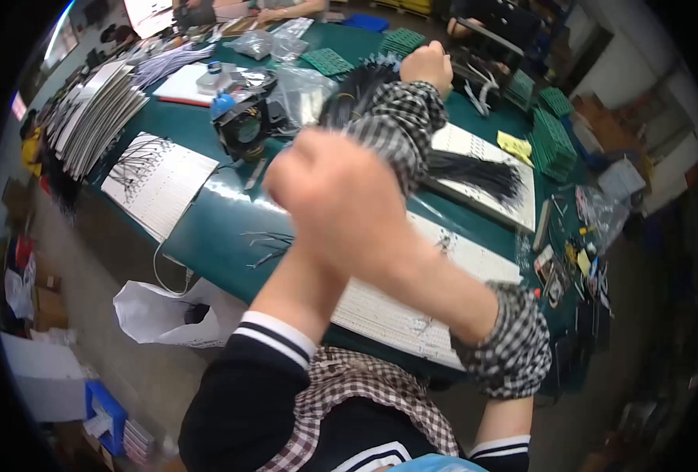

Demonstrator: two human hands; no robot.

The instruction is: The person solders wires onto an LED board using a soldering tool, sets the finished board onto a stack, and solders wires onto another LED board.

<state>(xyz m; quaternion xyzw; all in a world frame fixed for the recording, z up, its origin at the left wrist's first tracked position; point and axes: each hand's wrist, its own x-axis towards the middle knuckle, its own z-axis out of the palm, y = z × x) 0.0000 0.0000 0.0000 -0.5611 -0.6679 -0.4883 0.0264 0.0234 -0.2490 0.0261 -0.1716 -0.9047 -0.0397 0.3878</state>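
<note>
My left arm reaches forward across the table, a black-and-white checked oversleeve (412, 118) around its forearm. At its far end my left hand (429, 68) is closed in a fist, with nothing seen in it, above a bundle of black wires (360, 86). My right hand (329, 177), blurred by motion, crosses over my left forearm near the lower end of that oversleeve. Its fingers are curled, and whatever they may grip is hidden. Another checked oversleeve (514, 342) covers part of my right forearm. Beneath my arms lies a stack of white perforated boards (392, 315).
Black wires (478, 175) lie on another white board stack at right. A board with wires (160, 177), a black lens-like device (246, 130) and piled boards (89, 118) stand left. Green trays (553, 145) are stacked right. A white bag (156, 311) hangs below the table's edge.
</note>
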